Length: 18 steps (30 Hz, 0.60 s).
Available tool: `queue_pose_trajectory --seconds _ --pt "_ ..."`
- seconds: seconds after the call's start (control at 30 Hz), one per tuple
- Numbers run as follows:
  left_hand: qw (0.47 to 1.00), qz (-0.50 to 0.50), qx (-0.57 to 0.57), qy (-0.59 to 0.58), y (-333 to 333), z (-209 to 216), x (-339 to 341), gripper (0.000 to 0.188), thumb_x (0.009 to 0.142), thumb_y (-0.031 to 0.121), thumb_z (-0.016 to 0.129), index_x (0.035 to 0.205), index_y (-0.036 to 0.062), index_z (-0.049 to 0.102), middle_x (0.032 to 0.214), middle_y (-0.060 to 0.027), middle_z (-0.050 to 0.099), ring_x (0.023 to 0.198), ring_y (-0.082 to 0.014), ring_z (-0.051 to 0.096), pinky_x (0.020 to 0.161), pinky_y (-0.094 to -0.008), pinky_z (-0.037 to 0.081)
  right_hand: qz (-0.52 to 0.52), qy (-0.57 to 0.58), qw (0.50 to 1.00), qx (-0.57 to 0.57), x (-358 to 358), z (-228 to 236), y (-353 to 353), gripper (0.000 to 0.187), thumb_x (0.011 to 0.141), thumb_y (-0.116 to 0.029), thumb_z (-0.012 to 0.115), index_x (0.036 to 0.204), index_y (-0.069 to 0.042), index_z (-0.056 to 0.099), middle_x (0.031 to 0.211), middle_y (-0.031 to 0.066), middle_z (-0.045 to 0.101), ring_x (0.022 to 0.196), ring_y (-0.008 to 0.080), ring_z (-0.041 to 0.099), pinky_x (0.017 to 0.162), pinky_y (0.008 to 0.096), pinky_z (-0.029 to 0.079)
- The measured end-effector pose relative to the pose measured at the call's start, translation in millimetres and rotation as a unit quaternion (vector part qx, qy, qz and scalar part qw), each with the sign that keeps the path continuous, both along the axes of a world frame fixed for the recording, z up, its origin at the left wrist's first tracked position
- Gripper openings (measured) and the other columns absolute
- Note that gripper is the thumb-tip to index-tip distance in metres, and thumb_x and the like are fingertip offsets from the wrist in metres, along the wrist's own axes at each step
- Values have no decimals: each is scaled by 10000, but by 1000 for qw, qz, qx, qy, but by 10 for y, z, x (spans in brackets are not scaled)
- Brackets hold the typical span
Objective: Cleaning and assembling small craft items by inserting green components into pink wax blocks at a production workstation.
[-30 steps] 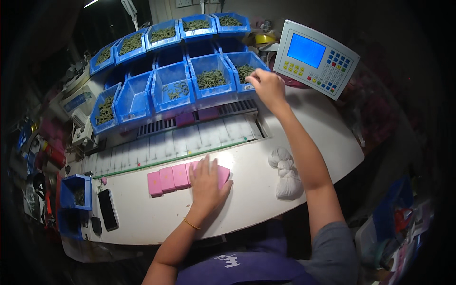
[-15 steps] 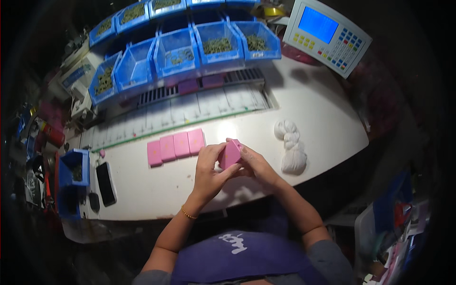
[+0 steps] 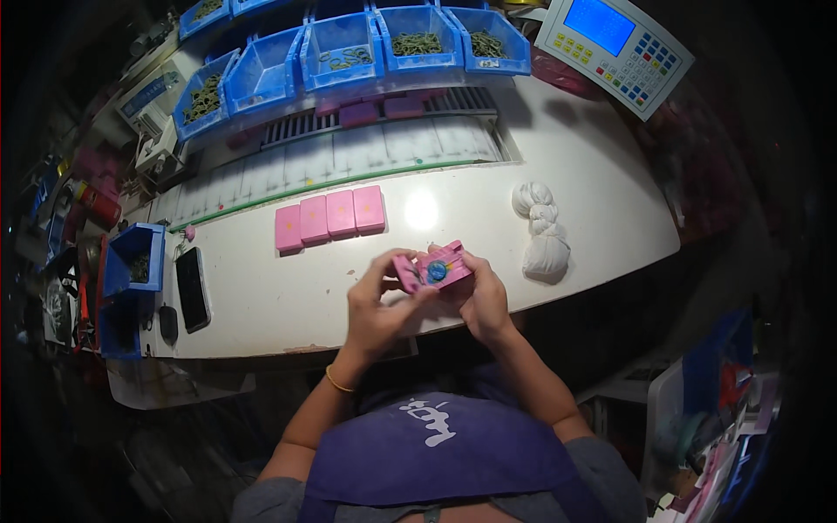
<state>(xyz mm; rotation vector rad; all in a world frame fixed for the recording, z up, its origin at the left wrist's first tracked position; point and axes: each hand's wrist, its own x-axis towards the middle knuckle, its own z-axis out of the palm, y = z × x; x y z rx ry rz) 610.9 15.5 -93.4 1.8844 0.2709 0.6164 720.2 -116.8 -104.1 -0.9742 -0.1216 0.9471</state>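
A pink two-part mold [image 3: 457, 259] is parted between my hands near the table's front edge. My left hand [image 3: 375, 305] has its fingers and thumb closed on the left part, which tilts up. The right part rests in my right hand [image 3: 486, 301], with the thumb along its edge. Inside lies a small blue, rounded piece [image 3: 437, 272]; its exact shape is too small to make out. A row of several closed pink molds [image 3: 342, 213] sits just beyond my hands to the left.
Blue bins [image 3: 422, 39] with small green pieces stand at the back. In front of them lies a white panel [image 3: 349, 157] with a green edge. A bundled white cloth [image 3: 545, 235] is at right, a keypad console [image 3: 615, 52] far right, a phone [image 3: 193, 288] at left.
The pink mold, closed before, is now parted, and the blue piece inside shows. My left hand has swung its part leftward. The whole view has shifted slightly.
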Motion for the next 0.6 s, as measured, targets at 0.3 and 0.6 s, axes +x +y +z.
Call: queue_pose_trajectory --seconds 0.3,0.6 --pt "867 41 -468 -163 157 81 20 621 1010 553 358 1210 -7 535 984 -134 638 878 -196 615 818 -342 511 84 -237 966 63 -585 60 61 641 975 -62 565 1504 -32 204 1127 133 619 947 135 598 826 273 491" --pt "872 112 -473 -61 143 216 -61 627 1021 459 342 913 -77 649 727 -151 663 558 -152 582 549 -278 499 -54 -731 672 -109 -279 353 16 597 803 -126 750 1358 -102 532 1020 94 592 875 281 536 761 366 476"
